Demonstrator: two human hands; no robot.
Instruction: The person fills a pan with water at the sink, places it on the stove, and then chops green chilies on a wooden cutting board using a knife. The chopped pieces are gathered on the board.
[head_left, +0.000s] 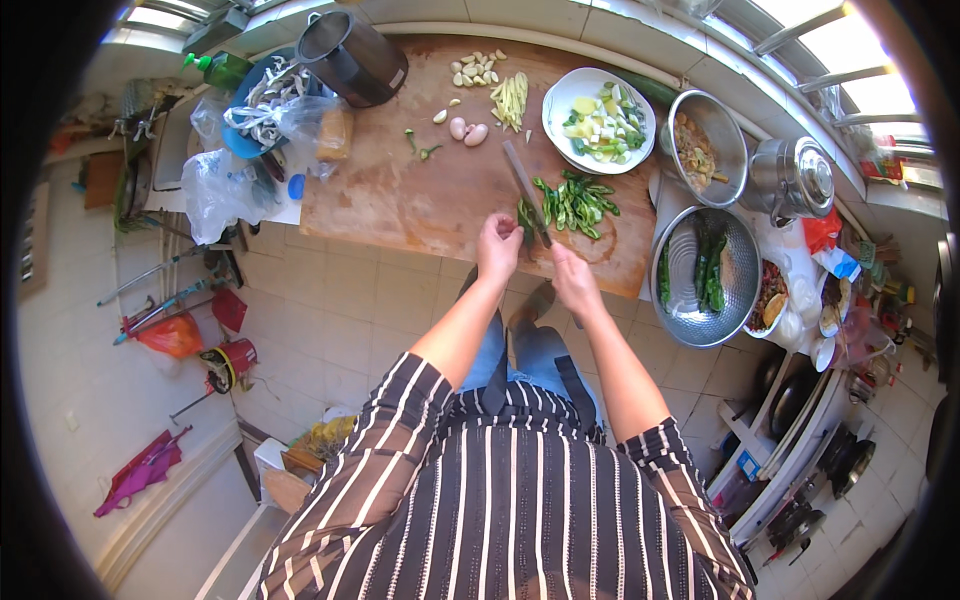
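Note:
My right hand grips the handle of a kitchen knife, its blade pointing away across the wooden cutting board. Left of the blade, my left hand is beside a piece of green pepper; its fingertips are drawn together, and whether they hold anything cannot be told. Sliced green pepper is heaped right of the knife. Farther back lie ginger strips, garlic cloves, two pinkish shallots or bulbs and green pepper stems.
A plate of chopped scallion and ginger stands at the back right. Right of the board are a steel bowl of food, a steel basin with whole green peppers and a lidded metal pot. A dark pitcher and plastic bags are left.

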